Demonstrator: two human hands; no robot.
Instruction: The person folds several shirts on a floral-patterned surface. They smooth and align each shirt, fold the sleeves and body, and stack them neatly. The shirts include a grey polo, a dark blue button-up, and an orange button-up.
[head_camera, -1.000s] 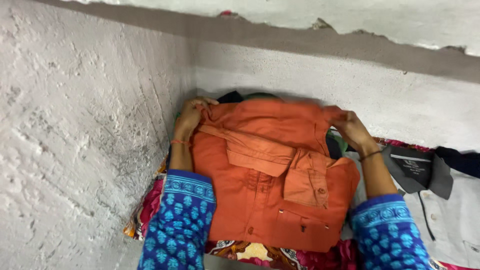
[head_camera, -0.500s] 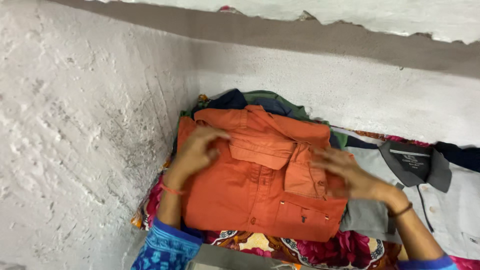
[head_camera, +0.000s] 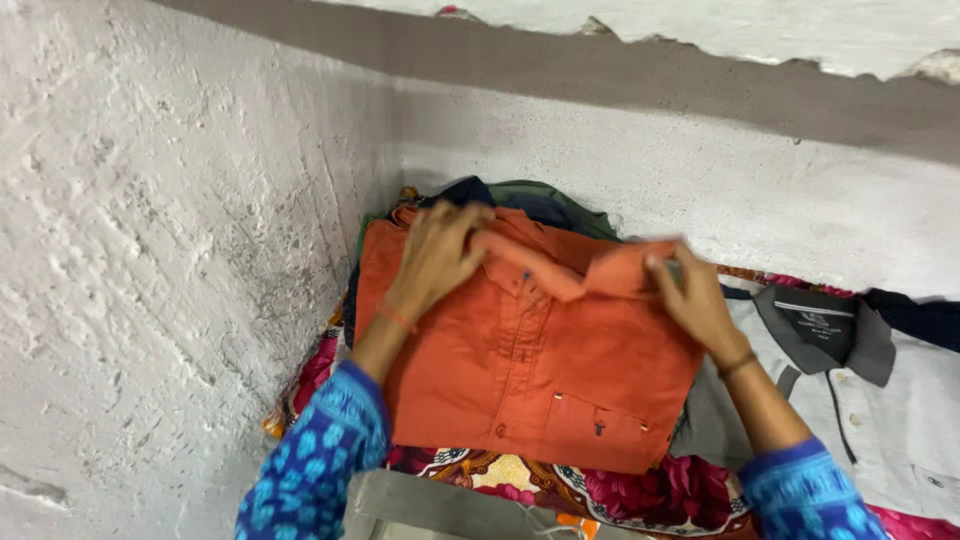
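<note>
Orange shirt (head_camera: 520, 360) is laid folded on clothes pile in wall corner. Collar end is pinched by right hand (head_camera: 690, 300); left hand (head_camera: 435, 255) is pressed flat, fingers loose, on collar (step judged: collar tidying). Smoothing is called for next.

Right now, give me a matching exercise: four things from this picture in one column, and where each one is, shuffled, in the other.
Things:
1. orange shirt
2. grey shirt
3. left hand
4. right hand

Places:
A. lying flat at the right
B. on the orange collar, near the corner of the walls
C. folded on the pile, in the middle
D. gripping the orange fold on the grey shirt's side

Pairs: 1-C, 2-A, 3-B, 4-D
</note>
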